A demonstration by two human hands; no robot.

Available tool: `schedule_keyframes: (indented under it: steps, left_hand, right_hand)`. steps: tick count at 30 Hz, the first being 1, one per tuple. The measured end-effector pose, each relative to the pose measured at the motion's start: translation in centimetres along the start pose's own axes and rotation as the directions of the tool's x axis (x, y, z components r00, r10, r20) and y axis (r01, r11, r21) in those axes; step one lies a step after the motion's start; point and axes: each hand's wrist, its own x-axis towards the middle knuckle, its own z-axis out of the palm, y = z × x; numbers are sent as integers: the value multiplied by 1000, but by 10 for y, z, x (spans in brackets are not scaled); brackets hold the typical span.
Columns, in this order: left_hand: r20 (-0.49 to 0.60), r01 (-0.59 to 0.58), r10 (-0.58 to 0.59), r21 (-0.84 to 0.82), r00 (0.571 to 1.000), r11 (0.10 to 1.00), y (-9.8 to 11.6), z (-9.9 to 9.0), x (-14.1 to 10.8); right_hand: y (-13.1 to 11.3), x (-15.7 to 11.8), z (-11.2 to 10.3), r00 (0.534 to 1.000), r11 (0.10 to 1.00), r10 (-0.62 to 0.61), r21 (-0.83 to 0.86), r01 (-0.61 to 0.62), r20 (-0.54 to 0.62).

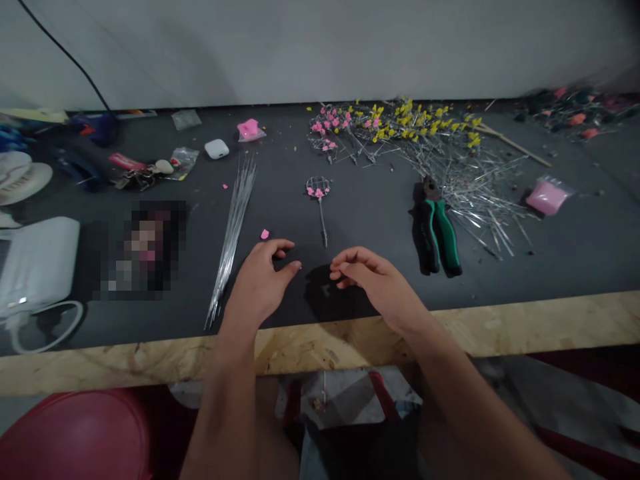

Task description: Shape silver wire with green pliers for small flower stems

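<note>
Between my hands and a little beyond them, a small racket-shaped piece of twisted wire [321,212] lies on the dark tabletop, with a wire mesh head and pink bits across it. My left hand [263,277] hovers near the table's front edge, thumb and fingers apart, holding nothing I can see. A small pink clay lump [265,234] rests just past its knuckles. Thumb and fingertips meet on my right hand [373,277]; whatever may be between them is too small to make out. To my left hand's left is a bundle of straight wires [233,237].
Green-handled pliers [440,230] lie to the right, beside a heap of wire pieces [485,193] and yellow-tipped wires [415,123]. Pink clay packets [549,196] and a white earbud case [217,149] stand further out. At left are a white power bank [43,260] and keys [137,175].
</note>
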Motion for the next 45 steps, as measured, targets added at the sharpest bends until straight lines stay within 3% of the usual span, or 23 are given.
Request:
schedule_keyframes:
  steps: [5,12,22,28,36,42,45]
  left_hand:
    - [11,37,-37,-65,999,997,-1,-2,1]
    - [2,-46,46,31,999,998,0,1,1]
    - [12,77,-76,-159,997,984,-1,-5,2]
    - [5,50,-49,-100,999,994,-3,-5,1]
    - [-2,44,-46,-198,999,979,-15,-5,2]
    - [-5,24,-25,-63,1000,998,-6,-5,0]
    - [-1,34,-34,-86,999,996,-7,-7,0]
  right_hand:
    - [1,1,0,1000,1000,7,-3,-7,0]
    - [2,1,-1,1000,1000,0,-22,0,0]
    - [0,0,0,1000,1000,4,-14,-4,-7]
    - [-1,0,0,1000,1000,3,-28,-3,-7]
    - [1,0,0,1000,1000,7,-19,-7,-9]
    - [1,0,0,1000,1000,0,-26,0,-5]
    - [1,1,0,1000,1000,0,-21,0,1]
